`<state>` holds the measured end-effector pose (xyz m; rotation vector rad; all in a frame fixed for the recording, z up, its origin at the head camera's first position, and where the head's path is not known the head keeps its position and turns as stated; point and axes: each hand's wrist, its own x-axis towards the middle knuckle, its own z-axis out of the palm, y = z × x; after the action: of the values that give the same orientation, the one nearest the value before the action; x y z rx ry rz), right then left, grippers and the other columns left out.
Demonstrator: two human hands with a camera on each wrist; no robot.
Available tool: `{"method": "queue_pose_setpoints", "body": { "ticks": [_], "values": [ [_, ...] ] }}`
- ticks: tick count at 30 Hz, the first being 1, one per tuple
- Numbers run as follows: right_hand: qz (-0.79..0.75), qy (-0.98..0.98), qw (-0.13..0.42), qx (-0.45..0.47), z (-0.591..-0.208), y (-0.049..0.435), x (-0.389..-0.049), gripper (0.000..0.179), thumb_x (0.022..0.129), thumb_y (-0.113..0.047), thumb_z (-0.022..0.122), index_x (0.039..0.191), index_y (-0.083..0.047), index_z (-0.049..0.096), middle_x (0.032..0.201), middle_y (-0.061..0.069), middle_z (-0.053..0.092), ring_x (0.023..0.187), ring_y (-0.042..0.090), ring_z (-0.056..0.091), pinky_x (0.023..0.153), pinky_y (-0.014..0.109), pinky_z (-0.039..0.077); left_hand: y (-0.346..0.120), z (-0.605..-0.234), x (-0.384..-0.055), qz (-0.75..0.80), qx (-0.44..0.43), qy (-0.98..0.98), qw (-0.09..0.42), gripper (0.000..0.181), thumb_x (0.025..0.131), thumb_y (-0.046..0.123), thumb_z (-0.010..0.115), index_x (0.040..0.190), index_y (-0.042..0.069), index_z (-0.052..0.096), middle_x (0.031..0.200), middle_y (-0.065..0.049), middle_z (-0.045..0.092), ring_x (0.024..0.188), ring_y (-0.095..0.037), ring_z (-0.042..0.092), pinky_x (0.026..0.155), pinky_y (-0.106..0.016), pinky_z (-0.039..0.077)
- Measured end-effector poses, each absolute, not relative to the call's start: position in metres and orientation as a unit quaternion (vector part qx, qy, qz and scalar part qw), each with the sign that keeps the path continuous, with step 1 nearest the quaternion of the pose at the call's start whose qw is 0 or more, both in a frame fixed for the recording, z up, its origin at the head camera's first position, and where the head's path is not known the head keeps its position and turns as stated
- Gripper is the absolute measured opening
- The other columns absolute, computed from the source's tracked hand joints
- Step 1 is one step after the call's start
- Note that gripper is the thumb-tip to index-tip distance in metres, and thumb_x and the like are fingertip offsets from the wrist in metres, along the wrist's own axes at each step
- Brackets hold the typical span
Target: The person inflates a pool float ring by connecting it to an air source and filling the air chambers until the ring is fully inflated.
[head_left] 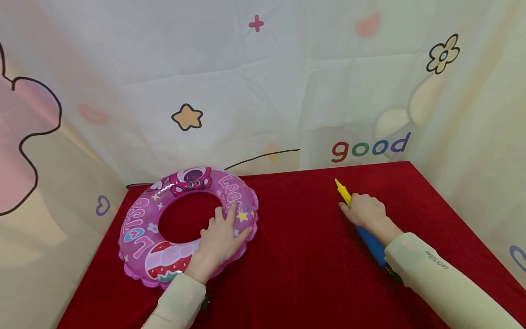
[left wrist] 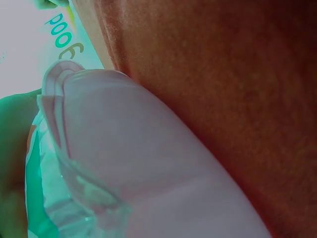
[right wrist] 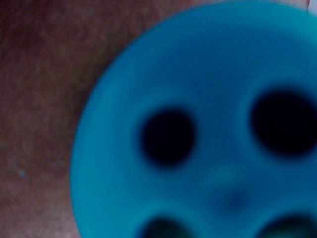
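Observation:
A pink inflatable swim ring [head_left: 139, 208] with printed letters, a bear and strawberries lies on the left of the red-covered table. My left hand [head_left: 219, 240] rests on the ring's right side, its fingers spread over the vinyl. The ring's pale edge [left wrist: 148, 153] fills much of the left wrist view. On the right, my right hand [head_left: 367, 212] grips a blue hand pump [head_left: 371, 244], whose yellow nozzle [head_left: 343, 191] points forward, away from me. Close up in the right wrist view is the pump's round blue end [right wrist: 213, 74], blurred, with several dark holes. My fingers and sleeve hide part of the pump.
Dark red cloth [head_left: 296, 237] covers the table, which has its far edge beneath a white printed curtain [head_left: 263, 109]. Similar fabric hangs along both sides. Bare red cloth lies between the ring and the pump.

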<state>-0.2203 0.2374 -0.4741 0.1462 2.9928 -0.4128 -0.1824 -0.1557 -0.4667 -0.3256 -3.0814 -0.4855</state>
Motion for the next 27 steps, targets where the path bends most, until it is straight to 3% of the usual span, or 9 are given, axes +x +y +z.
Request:
{"method": "queue_pose_setpoints", "body": {
  "ticks": [6,12,16,20,23,27],
  "values": [
    [-0.151,0.983,0.071,0.076,-0.473,0.246,-0.219,0.038,0.102,-0.037,0.056,0.087,-0.002,0.054,0.074,0.013,0.051,0.061,0.025,0.054,0.054,0.032,0.043,-0.156,-0.467,-0.181,-0.153,-0.107,-0.982,0.007,0.094,0.091,0.057,0.068,0.163,0.013,0.025,0.149,-0.029,0.035,0.124,-0.049,0.049,0.092,-0.073,0.045],
    [-0.138,0.986,0.067,0.067,-0.471,0.247,-0.218,0.048,0.100,-0.045,0.059,0.095,0.003,0.054,0.076,0.014,0.052,0.063,0.026,0.055,0.055,0.033,0.045,-0.156,-0.466,-0.180,-0.153,-0.108,-0.982,0.008,0.093,0.092,0.056,0.068,0.163,0.013,0.026,0.148,-0.029,0.036,0.123,-0.050,0.050,0.092,-0.072,0.046],
    [-0.103,0.993,0.020,0.046,-0.467,0.242,-0.217,0.063,0.097,-0.049,0.062,0.110,0.012,0.053,0.091,0.025,0.053,0.083,0.038,0.058,0.068,0.048,0.052,-0.156,-0.467,-0.180,-0.153,-0.109,-0.982,0.009,0.093,0.092,0.055,0.069,0.163,0.013,0.026,0.148,-0.029,0.036,0.124,-0.049,0.050,0.092,-0.072,0.046],
    [-0.069,0.997,-0.037,0.012,-0.461,0.231,-0.216,0.069,0.097,-0.047,0.062,0.126,0.014,0.050,0.114,0.035,0.051,0.109,0.051,0.051,0.086,0.067,0.045,-0.155,-0.467,-0.180,-0.152,-0.109,-0.982,0.008,0.093,0.092,0.055,0.068,0.163,0.013,0.026,0.148,-0.029,0.036,0.125,-0.049,0.049,0.092,-0.072,0.045],
    [-0.070,0.994,-0.069,-0.039,-0.455,0.216,-0.217,0.061,0.099,-0.041,0.062,0.129,0.011,0.053,0.120,0.034,0.053,0.114,0.051,0.051,0.090,0.069,0.043,-0.155,-0.467,-0.180,-0.153,-0.110,-0.982,0.009,0.092,0.092,0.055,0.068,0.163,0.013,0.026,0.148,-0.029,0.036,0.125,-0.050,0.049,0.092,-0.072,0.045],
    [-0.135,0.980,-0.070,-0.128,-0.451,0.188,-0.221,0.036,0.100,-0.029,0.065,0.116,0.004,0.064,0.104,0.019,0.066,0.094,0.034,0.063,0.081,0.052,0.055,-0.155,-0.467,-0.180,-0.152,-0.111,-0.982,0.012,0.092,0.093,0.056,0.067,0.163,0.014,0.025,0.147,-0.028,0.036,0.123,-0.049,0.050,0.092,-0.072,0.046]
  ]
}}
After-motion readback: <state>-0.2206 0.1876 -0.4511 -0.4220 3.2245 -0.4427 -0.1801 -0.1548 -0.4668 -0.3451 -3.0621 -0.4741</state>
